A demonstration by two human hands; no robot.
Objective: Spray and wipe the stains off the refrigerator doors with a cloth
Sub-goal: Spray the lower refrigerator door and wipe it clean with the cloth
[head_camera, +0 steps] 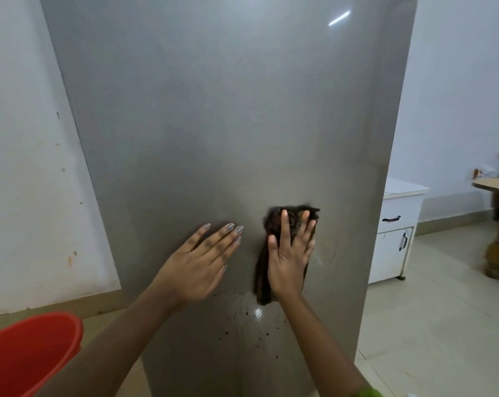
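Your right hand [289, 253] presses the dark brown cloth [262, 282] against the grey refrigerator door [214, 110], grip apart, fingers straight. Your left hand [199, 262] lies flat beside it, grip apart too. Brown stains [236, 313] speckle the door just below.

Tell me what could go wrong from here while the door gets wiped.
1. The dark specks sit below the cloth, so strokes at this height may miss them.
2. The left hand lies bare and flat on the door and may leave prints.
3. The red bucket is close by on the left; a wide sweep might knock it.
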